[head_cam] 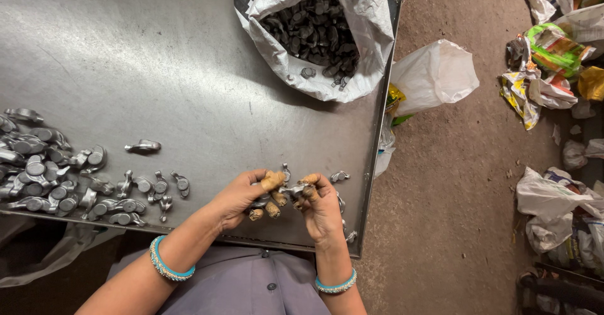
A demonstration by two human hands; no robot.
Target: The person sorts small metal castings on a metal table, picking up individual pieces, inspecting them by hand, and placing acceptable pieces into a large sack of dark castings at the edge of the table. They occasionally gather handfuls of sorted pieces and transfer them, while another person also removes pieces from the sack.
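My left hand [242, 195] and my right hand [321, 208] meet near the front edge of a steel table [157, 57]. Both wear tan finger covers. Between the fingertips they pinch a small grey metal part [290, 190]; the left hand also seems to cup more such parts. Turquoise bangles sit on both wrists. A pile of several similar metal parts [63, 176] lies to the left on the table. A single part [143, 145] lies apart from the pile.
A white woven sack [352, 13] full of dark metal parts stands open at the table's back right. A few loose parts [340, 176] lie by the right edge. Plastic bags [434, 73] and litter [550, 57] cover the dirt floor on the right.
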